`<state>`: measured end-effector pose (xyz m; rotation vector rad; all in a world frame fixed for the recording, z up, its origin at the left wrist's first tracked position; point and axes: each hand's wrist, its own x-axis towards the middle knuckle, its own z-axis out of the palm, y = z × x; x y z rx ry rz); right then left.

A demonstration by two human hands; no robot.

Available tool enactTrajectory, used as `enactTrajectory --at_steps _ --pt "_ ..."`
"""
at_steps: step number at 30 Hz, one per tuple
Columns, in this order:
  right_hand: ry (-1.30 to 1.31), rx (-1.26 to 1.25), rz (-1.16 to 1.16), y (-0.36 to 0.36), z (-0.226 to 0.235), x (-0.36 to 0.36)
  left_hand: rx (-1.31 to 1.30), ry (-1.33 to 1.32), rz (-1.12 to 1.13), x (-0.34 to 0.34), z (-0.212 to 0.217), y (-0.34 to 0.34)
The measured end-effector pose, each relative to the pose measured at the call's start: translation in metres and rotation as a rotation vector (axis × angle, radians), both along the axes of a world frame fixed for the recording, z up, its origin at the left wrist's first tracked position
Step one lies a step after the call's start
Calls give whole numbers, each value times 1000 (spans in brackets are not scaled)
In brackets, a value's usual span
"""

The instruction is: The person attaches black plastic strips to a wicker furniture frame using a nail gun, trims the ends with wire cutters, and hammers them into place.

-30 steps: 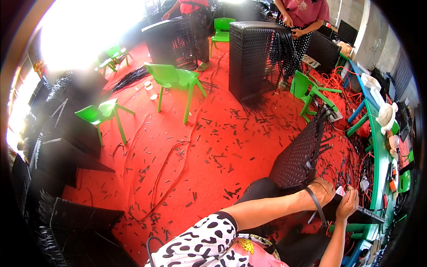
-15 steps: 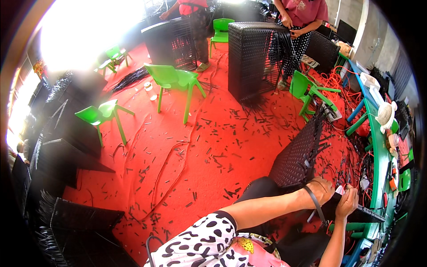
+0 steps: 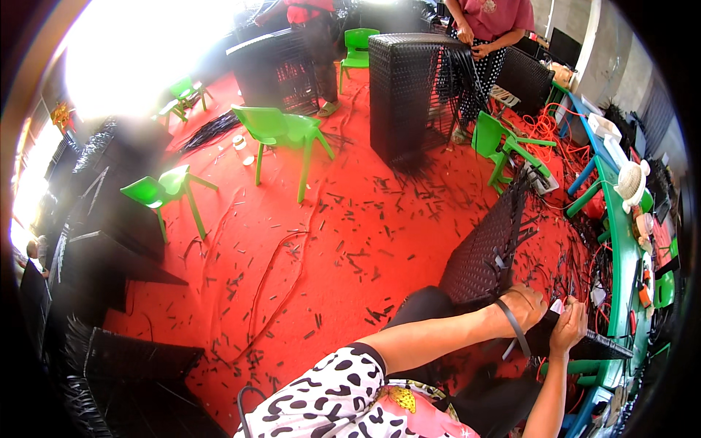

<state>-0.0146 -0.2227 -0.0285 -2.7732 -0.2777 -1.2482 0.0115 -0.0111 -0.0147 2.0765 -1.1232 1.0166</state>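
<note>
Partly woven: black wicker panel [image 3: 485, 252] leaning upright by the knee, loose strip ends sticking out unfinished, left hand [image 3: 524, 306] closed on a black strip [image 3: 515, 328], right hand [image 3: 568, 326] pinching a small white piece [image 3: 557, 307].

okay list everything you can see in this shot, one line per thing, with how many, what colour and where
Woven panel: one, black, lower right, under both hands.
Strap: one, black, across the left hand.
White piece: one, between the two hands.
Woven cabinet: one tall, black, top centre.
Plastic chairs: at least four, green, across the floor.
Carpet: red, littered with black offcuts.
Bench: one, green, right edge.
Co-worker: one, pink top, at the cabinet.
Left hand: on the panel edge.
Right hand: pinching the white piece.
</note>
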Motion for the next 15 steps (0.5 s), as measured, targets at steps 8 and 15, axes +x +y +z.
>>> enactTrajectory --at_steps 8,15 --pt "-42 -23 12 1 4 0 -20 -102 49 5 -4 -4" --pt "87 88 114 2 17 -4 51 -111 117 4 -1 -2"
